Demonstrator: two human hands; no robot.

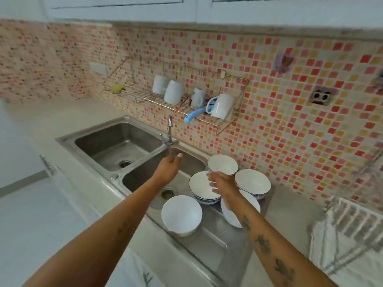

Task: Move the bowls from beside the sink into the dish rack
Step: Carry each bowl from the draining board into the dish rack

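Several white bowls sit on the steel drainboard (209, 245) right of the sink. A plain white bowl (181, 214) is nearest me. Behind it stand a blue-patterned bowl (202, 188), a far bowl (222, 164) by the wall, a blue-rimmed bowl (252, 182), and one bowl (232, 214) mostly under my right forearm. My right hand (222, 183) hovers with fingers spread over the blue-patterned bowl's rim, holding nothing. My left hand (169, 165) is held open over the right sink basin (145, 179). A white dish rack (352, 228) stands on the counter at the far right.
A double steel sink with a tap (169, 131) lies left of the bowls. A wall-mounted wire rack (176, 100) above holds white mugs (174, 92) and a blue brush (193, 117). Tiled wall behind, with a socket (320, 96).
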